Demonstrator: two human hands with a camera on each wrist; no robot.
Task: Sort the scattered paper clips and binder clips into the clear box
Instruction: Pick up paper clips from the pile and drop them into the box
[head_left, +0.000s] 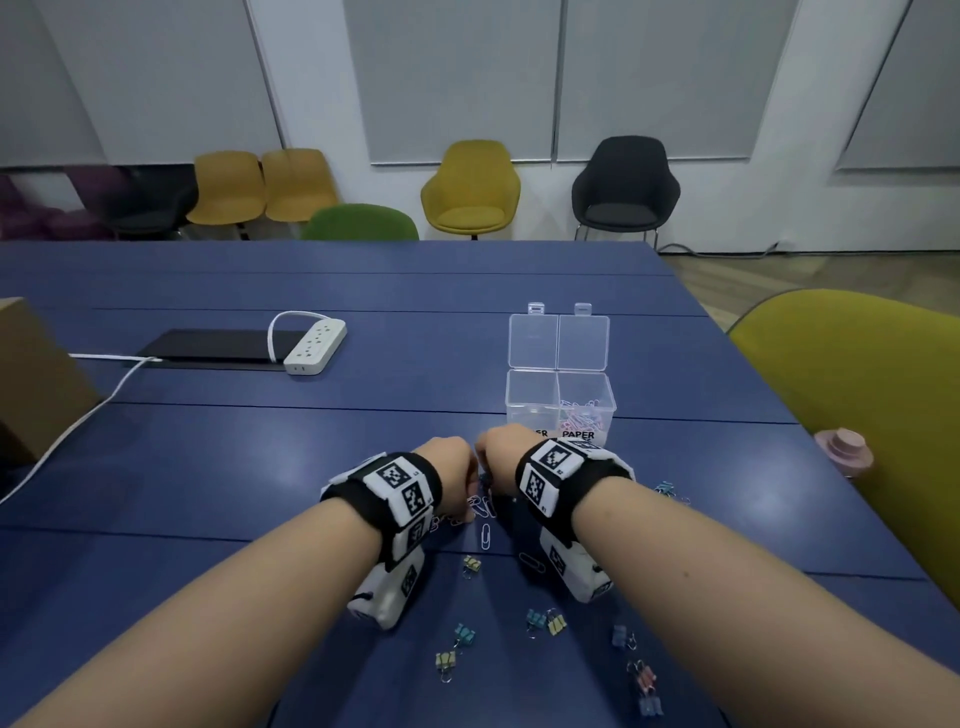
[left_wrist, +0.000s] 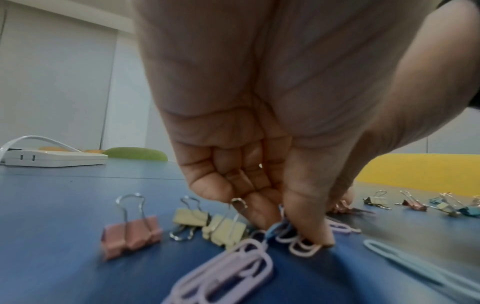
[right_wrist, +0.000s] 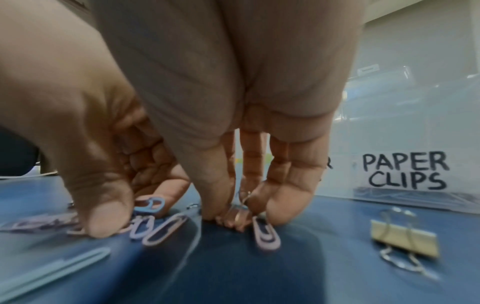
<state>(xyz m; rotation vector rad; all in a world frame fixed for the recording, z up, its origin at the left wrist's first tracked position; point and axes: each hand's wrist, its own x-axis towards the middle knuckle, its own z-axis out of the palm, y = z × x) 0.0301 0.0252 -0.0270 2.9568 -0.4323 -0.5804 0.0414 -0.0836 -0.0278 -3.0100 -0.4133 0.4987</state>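
The clear box (head_left: 530, 410) stands open just beyond my hands, and its right compartment, labelled PAPER CLIPS (right_wrist: 405, 172), holds paper clips (head_left: 584, 413). My left hand (head_left: 452, 467) reaches down to the table. Its thumb and fingers (left_wrist: 285, 230) pinch a blue paper clip (left_wrist: 274, 227) together with pink ones (left_wrist: 303, 245). Close beside it, the fingertips of my right hand (head_left: 498, 449) close round a pink binder clip (right_wrist: 235, 219) on the table. More binder clips (head_left: 545, 621) and paper clips (head_left: 485, 538) lie scattered under my forearms.
A white power strip (head_left: 315, 347) with its cable lies at the far left by a black panel (head_left: 218, 348). A cardboard box (head_left: 31, 374) stands at the left edge. A yellow-green chair (head_left: 857, 415) and a pink object (head_left: 844, 449) are at the right edge.
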